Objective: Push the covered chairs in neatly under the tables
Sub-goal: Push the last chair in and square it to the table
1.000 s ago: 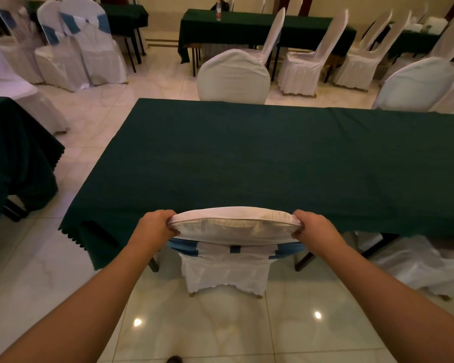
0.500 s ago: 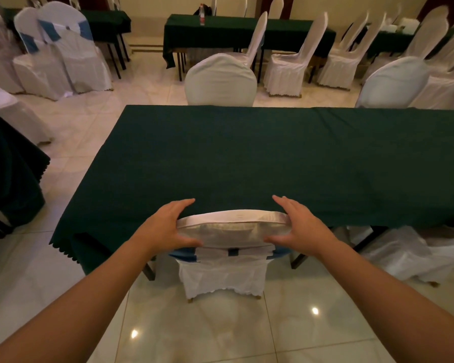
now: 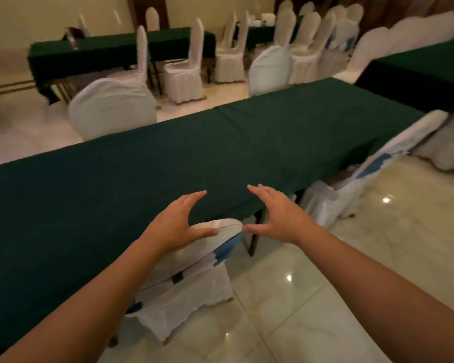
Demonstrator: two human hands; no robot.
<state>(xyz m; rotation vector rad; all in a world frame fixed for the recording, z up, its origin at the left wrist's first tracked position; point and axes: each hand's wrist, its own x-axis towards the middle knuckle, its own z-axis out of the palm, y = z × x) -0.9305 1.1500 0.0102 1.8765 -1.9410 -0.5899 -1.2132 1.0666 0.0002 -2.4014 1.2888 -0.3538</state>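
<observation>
The left hand (image 3: pixel 177 221) hovers with its fingers (image 3: pixel 194 196) spread and loosely curved, holding nothing; its thumb lies over the top edge of the covered chair (image 3: pixel 194 260), though contact cannot be confirmed. That chair, in a white cover with a blue sash, stands just below and between the two hands, its back against the near edge of the green-clothed counter (image 3: pixel 168 163). The right hand (image 3: pixel 281 217) is also spread and empty, thumb tip just beside the chair's top right corner, fingers (image 3: pixel 260 189) over the cloth edge. Farther right, a second covered chair (image 3: pixel 372 174) leans tilted beside the counter.
</observation>
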